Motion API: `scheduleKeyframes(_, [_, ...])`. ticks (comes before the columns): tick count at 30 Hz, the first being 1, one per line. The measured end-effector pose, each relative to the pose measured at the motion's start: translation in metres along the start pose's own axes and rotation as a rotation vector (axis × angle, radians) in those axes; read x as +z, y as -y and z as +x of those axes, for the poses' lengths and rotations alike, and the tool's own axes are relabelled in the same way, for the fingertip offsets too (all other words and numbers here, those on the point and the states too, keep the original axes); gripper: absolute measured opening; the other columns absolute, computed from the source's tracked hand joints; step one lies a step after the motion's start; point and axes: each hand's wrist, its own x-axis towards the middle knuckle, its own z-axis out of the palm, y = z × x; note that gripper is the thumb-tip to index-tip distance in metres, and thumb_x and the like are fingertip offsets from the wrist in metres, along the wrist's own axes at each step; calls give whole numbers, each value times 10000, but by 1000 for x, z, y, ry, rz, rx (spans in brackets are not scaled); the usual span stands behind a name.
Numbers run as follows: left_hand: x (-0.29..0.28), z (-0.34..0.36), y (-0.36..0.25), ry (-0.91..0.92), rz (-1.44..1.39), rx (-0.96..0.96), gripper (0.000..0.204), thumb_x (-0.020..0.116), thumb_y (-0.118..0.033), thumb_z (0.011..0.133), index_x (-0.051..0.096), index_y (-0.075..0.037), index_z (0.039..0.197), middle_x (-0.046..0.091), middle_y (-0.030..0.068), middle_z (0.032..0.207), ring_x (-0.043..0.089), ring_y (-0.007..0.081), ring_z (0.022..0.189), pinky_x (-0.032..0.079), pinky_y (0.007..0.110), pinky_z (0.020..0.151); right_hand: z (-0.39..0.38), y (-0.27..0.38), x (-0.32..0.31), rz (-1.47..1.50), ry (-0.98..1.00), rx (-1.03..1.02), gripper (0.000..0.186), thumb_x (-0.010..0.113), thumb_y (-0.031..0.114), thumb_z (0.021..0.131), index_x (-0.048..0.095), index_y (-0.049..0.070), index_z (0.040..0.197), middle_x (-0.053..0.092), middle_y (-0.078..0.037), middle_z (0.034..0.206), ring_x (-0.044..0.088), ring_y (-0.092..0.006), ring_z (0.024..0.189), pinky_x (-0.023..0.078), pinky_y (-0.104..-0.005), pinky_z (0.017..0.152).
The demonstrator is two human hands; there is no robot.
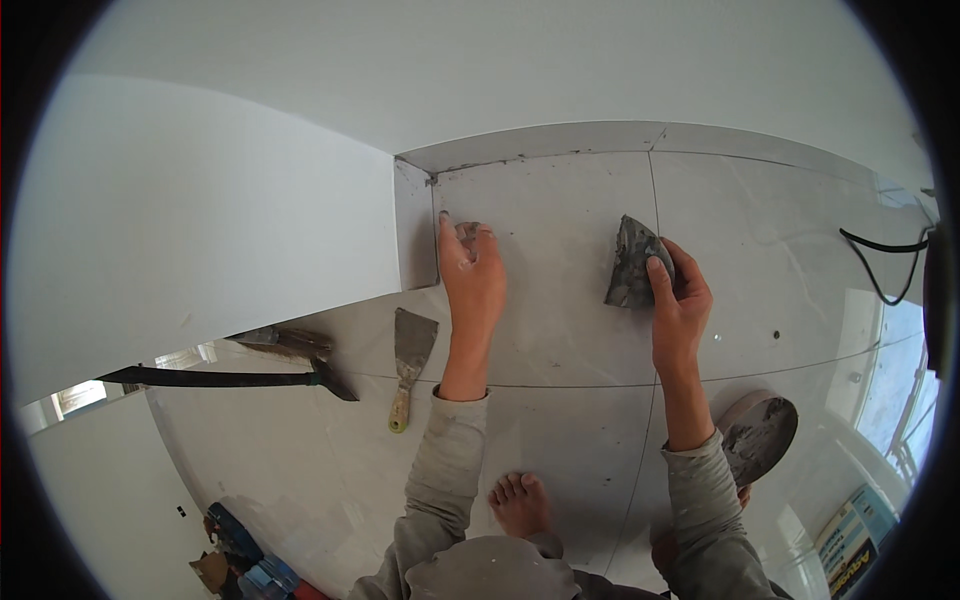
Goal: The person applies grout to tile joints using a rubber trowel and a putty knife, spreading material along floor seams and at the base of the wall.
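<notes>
Beside the end of the white wall, my left hand [472,268] is low over the pale floor tiles. Its thumb points out along the short wall base and its fingers curl, with grey smears on the tips; no held thing shows. My right hand [685,295] grips a dark grey wedge-shaped piece [632,265], smeared with paste, thumb on top and fingers at its right edge. A putty knife [410,360] lies on the tiles left of my left forearm. A round shallow pan [765,435] with grey paste is by my right forearm, which partly covers it.
A long black-handled tool [225,377] and a brush-like thing [290,342] lie at the left under the wall's edge. Mixed items [260,570] sit at the lower left. At the right are a black cable [890,245] and a printed box or bag [855,540]. My bare foot [522,503] is below.
</notes>
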Motion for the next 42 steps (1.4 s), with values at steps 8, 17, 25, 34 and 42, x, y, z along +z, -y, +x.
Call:
scheduleKeyframes(8, [27, 59, -4, -108, -445, -53, 754, 501, -14, 1010, 63, 95, 1614, 555, 113, 1200, 645, 200, 1093, 559, 343, 824, -10, -18, -1, -124, 82, -220, 315, 707, 90, 990, 658, -30, 1277, 562, -19, 1003, 556, -93, 910, 466, -222, 837])
scheduleKeyframes(17, [14, 68, -7, -128, -111, -60, 683, 455, -30, 978, 206, 111, 1597, 556, 52, 944, 597, 135, 783, 493, 281, 653, -8, -21, -3, -72, 114, -231, 310, 707, 80, 987, 657, -37, 1269, 568, -30, 1009, 557, -101, 921, 464, -223, 834])
scheduleKeyframes(25, [41, 51, -14, 33, -215, -88, 691, 483, -39, 965, 211, 168, 1566, 512, 54, 953, 489, 106, 769, 493, 272, 730, -8, -26, -7, -33, 102, -219, 315, 716, 81, 983, 655, -41, 1267, 567, -34, 1019, 556, -103, 930, 461, -224, 846])
scheduleKeyframes(34, [90, 39, -12, 38, -222, -91, 777, 488, -39, 962, 70, 163, 1585, 452, 128, 1150, 503, 175, 982, 472, 315, 904, -9, -22, -5, 1, 66, -227, 316, 716, 71, 981, 654, -49, 1268, 549, -16, 1008, 545, -93, 907, 454, -218, 840])
scheduleKeyframes(42, [128, 27, -12, 52, -140, 2, 831, 495, -41, 941, -2, 187, 1566, 449, 187, 1206, 499, 244, 1085, 420, 378, 1040, -11, -29, -13, 457, -46, -17, 349, 655, 85, 1026, 601, -44, 1346, 705, -106, 1237, 664, -165, 1125, 536, -322, 987])
